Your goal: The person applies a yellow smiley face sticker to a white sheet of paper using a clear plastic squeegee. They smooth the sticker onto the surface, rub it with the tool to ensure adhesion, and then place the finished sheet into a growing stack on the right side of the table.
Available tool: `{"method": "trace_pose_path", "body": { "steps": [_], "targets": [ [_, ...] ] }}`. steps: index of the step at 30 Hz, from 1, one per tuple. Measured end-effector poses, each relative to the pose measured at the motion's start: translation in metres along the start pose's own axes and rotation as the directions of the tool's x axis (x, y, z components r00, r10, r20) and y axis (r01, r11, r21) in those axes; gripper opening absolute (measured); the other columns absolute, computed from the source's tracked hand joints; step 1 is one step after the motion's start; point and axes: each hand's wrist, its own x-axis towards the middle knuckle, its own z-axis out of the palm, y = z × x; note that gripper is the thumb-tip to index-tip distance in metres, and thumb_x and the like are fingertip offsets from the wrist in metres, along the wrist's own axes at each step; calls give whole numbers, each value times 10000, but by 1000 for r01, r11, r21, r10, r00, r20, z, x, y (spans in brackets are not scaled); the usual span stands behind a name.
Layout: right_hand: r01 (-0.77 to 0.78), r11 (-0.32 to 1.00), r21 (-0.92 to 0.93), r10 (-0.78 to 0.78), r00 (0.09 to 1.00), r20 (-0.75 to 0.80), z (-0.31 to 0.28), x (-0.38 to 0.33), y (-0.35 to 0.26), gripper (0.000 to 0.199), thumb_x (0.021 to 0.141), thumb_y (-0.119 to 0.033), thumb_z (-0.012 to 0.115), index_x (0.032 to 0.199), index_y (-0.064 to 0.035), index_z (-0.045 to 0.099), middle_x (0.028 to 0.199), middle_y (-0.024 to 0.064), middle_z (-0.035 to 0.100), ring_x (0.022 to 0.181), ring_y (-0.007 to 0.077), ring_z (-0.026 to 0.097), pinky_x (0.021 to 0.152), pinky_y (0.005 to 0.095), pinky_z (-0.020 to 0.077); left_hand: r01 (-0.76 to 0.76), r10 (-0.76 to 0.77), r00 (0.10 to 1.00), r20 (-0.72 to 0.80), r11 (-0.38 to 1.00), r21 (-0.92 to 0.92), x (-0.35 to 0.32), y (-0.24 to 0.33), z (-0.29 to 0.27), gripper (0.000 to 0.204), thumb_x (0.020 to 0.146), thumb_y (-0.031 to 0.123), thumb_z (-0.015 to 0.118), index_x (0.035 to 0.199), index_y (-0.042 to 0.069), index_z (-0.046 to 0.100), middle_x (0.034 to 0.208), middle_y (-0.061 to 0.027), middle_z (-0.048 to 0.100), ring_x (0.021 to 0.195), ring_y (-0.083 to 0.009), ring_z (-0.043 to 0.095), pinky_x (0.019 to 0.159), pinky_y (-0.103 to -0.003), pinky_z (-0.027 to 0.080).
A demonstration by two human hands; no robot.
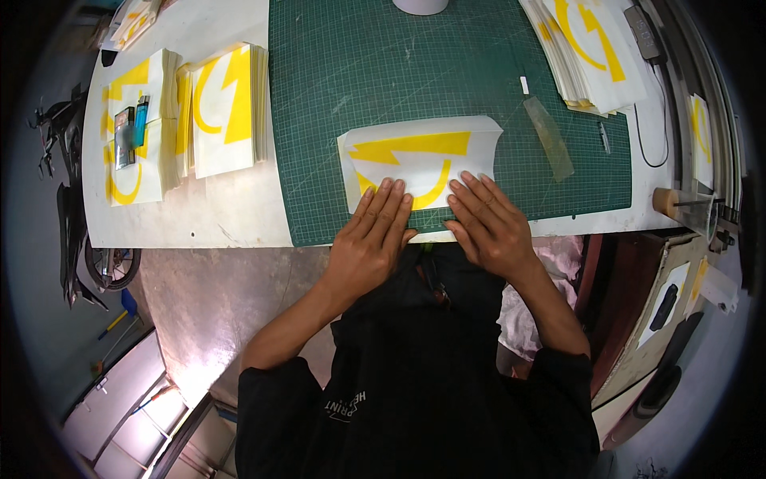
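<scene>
A white sheet with yellow printed shapes (411, 146) lies on the green cutting mat (399, 72), near the table's front edge. My left hand (373, 223) rests flat on the sheet's lower left part, fingers stretched out and side by side. On its lower right part lies my right hand (493, 219), palm down with the fingers slightly spread. Both thumbs reach toward each other near the sheet's near edge. Along its far side the paper looks bent or layered, with a plain white strip showing. Neither hand grips anything that I can see.
Stacks of yellow-and-white printed sheets (227, 104) stand left of the mat, a blue lighter (141, 120) and a dark box (124, 137) on one. Another stack (594, 56) sits at the far right. A translucent strip (549, 137) and a small blade-like tool (604, 137) lie right of my sheet.
</scene>
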Motion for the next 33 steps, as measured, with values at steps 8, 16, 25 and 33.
{"method": "trace_pose_path", "body": {
  "steps": [8, 16, 25, 33],
  "targets": [
    [-49, 999, -9, 49, 999, 23, -4, 9, -6, 425, 924, -235, 769, 1283, -15, 713, 1328, 166, 663, 1335, 367, 590, 1158, 558, 454, 84, -84, 997, 1, 996, -10, 0, 6, -4, 528, 954, 168, 731, 1427, -32, 607, 1453, -226, 586, 1350, -395, 575, 1154, -530, 471],
    [-166, 969, -181, 168, 986, -6, 13, 20, -29, 448, 949, -368, 712, 1352, -171, 715, 1199, 129, 599, 1288, 342, 538, 1164, 642, 318, 209, -204, 977, -59, 973, 103, 8, 22, 1, 491, 971, 241, 695, 1436, 93, 640, 1394, -142, 608, 1287, -345, 580, 1200, -605, 344],
    [-334, 921, -201, 317, 941, -115, -19, -13, 6, 358, 903, -267, 785, 1240, -147, 775, 1265, 158, 578, 1297, 362, 525, 1151, 639, 267, 333, -311, 941, -130, 917, 221, -13, 4, -25, 467, 1021, 262, 619, 1449, 74, 612, 1526, -165, 529, 1344, -383, 510, 1206, -641, 248],
    [-287, 933, -219, 244, 948, -205, -41, 36, -8, 369, 900, -252, 797, 1240, -115, 758, 1235, 118, 620, 1245, 323, 576, 1139, 595, 305, 176, -175, 975, 135, 984, 1, 10, 43, 15, 788, 1000, 493, 616, 1592, 10, 426, 1688, -203, 360, 1590, -383, 295, 1261, -625, 216]
  ]
}}
